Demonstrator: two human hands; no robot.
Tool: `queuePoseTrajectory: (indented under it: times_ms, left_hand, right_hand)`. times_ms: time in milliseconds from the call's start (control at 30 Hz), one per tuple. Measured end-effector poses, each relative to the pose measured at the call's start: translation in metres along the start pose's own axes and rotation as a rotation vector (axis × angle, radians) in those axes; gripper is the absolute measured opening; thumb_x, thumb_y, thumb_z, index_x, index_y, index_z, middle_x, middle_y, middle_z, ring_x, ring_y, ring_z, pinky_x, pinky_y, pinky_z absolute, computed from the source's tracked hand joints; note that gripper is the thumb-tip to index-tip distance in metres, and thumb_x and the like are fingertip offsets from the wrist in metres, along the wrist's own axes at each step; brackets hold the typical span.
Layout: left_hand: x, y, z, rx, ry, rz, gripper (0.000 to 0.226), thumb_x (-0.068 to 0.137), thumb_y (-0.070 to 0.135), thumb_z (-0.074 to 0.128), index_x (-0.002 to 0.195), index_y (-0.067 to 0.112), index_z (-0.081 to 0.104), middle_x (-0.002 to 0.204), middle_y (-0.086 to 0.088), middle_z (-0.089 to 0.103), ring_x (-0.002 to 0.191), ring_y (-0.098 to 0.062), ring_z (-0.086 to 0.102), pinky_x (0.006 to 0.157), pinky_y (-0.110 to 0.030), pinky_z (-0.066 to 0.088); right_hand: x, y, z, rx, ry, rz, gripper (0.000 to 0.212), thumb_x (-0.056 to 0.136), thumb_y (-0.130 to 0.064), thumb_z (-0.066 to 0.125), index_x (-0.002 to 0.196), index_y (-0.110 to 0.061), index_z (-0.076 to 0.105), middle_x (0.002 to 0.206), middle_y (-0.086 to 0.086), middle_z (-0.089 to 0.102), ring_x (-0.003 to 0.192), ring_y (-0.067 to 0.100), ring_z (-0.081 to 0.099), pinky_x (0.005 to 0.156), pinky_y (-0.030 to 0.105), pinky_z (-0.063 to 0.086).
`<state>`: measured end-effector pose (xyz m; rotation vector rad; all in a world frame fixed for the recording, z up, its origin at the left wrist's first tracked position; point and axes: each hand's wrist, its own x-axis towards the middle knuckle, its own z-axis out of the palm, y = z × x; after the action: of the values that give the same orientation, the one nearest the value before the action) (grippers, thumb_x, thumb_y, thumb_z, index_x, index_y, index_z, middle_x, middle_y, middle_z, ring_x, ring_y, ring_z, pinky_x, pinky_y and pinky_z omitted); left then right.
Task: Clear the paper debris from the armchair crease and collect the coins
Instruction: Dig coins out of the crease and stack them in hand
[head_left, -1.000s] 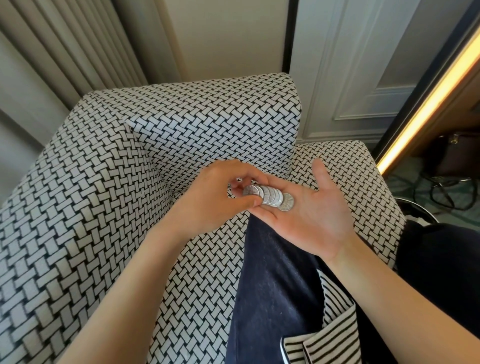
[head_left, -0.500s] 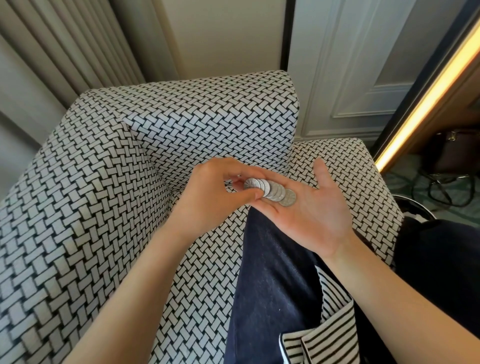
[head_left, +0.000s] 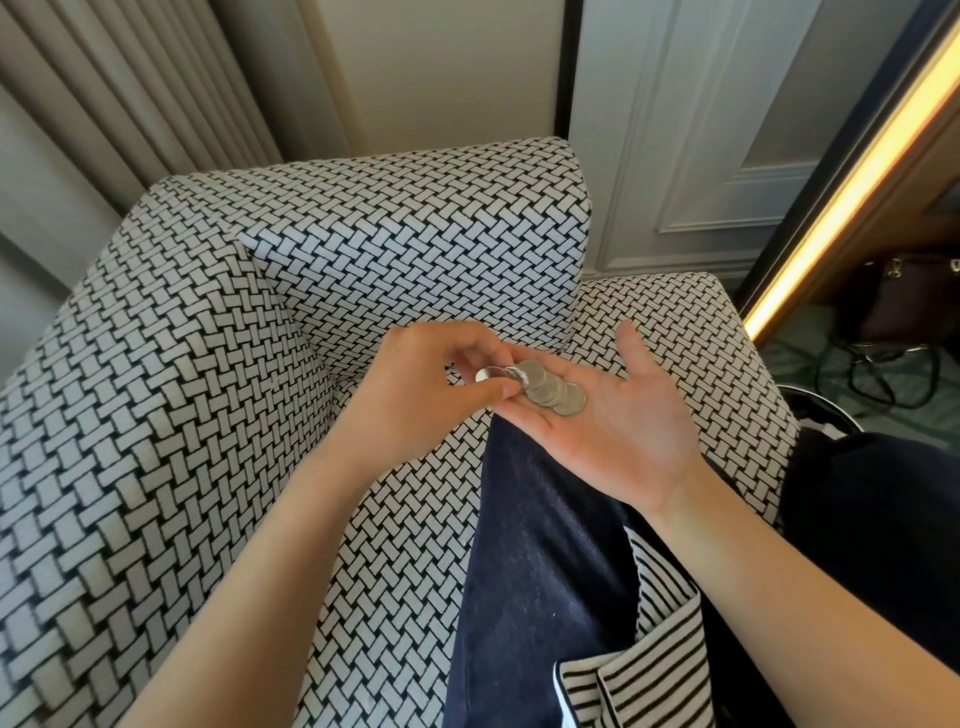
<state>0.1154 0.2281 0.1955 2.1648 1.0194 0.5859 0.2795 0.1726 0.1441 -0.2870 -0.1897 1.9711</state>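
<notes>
Here L hand (head_left: 415, 395) pinches coins (head_left: 545, 387) fanned across flat R hand (head_left: 623, 431).

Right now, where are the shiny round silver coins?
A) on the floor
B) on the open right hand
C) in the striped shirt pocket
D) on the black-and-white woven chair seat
B: the round silver metal coins lie overlapping in a row on the flat, palm-up right hand, while the left hand pinches the coin at the end of the row.
</notes>
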Motion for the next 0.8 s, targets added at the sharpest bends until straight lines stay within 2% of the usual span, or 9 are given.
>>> queuePoseTrajectory:
  times_ms: [167, 267, 367, 467, 633, 800]
  left_hand:
    - [0.0028, -0.0029, -0.003, 0.057, -0.132, 0.01, 0.025, 0.076, 0.024, 0.072, 0.098, 0.034, 0.064, 0.079, 0.015, 0.068, 0.078, 0.003, 0.061, 0.077, -0.007, 0.046]
    - [0.0021, -0.0032, -0.0049, 0.071, -0.191, 0.064, 0.035, 0.079, 0.018, 0.071, 0.107, 0.037, 0.063, 0.08, 0.013, 0.067, 0.078, -0.005, 0.06, 0.076, -0.017, 0.05]
    - [0.0007, -0.0041, -0.0061, 0.079, -0.221, 0.128, 0.04, 0.08, 0.012, 0.069, 0.108, 0.041, 0.063, 0.086, 0.016, 0.064, 0.077, -0.008, 0.056, 0.075, -0.023, 0.05]
    - [0.0004, -0.0063, -0.0064, 0.094, -0.24, 0.16, 0.037, 0.082, 0.012, 0.067, 0.112, 0.034, 0.066, 0.085, 0.018, 0.06, 0.077, -0.007, 0.053, 0.075, -0.021, 0.046]
    - [-0.0006, -0.0096, -0.0057, 0.117, -0.274, 0.16, 0.041, 0.085, 0.014, 0.065, 0.119, 0.038, 0.062, 0.079, 0.017, 0.052, 0.076, -0.006, 0.048, 0.074, -0.017, 0.042]
    - [-0.002, -0.0078, -0.0057, 0.059, -0.237, 0.195, 0.036, 0.083, 0.01, 0.067, 0.113, 0.031, 0.066, 0.078, 0.027, 0.054, 0.075, 0.002, 0.048, 0.073, -0.01, 0.041]
  right_hand:
    - [-0.0005, 0.0009, -0.0005, -0.068, -0.001, 0.036, 0.106, 0.084, -0.074, 0.019, 0.144, 0.013, 0.014, 0.151, 0.029, 0.021, 0.142, 0.037, 0.021, 0.119, 0.041, 0.008]
    - [-0.0004, 0.0019, 0.0003, -0.087, -0.018, 0.06, 0.106, 0.084, -0.075, 0.019, 0.144, 0.012, 0.016, 0.152, 0.029, 0.019, 0.142, 0.036, 0.019, 0.119, 0.04, 0.007]
    - [-0.0004, 0.0026, 0.0015, -0.116, -0.029, 0.069, 0.104, 0.085, -0.074, 0.018, 0.145, 0.011, 0.016, 0.152, 0.028, 0.017, 0.143, 0.036, 0.017, 0.12, 0.04, 0.005]
    - [-0.0004, 0.0027, 0.0024, -0.136, -0.039, 0.078, 0.104, 0.085, -0.074, 0.019, 0.144, 0.012, 0.017, 0.153, 0.028, 0.017, 0.143, 0.036, 0.015, 0.12, 0.04, 0.005]
    - [-0.001, 0.0033, 0.0022, -0.145, -0.049, 0.093, 0.105, 0.085, -0.074, 0.017, 0.144, 0.013, 0.015, 0.154, 0.027, 0.009, 0.145, 0.035, 0.009, 0.119, 0.039, 0.002]
    - [-0.0006, 0.0041, 0.0011, -0.124, -0.064, 0.09, 0.104, 0.086, -0.074, 0.018, 0.145, 0.012, 0.013, 0.154, 0.026, 0.013, 0.144, 0.035, 0.012, 0.12, 0.039, 0.002]
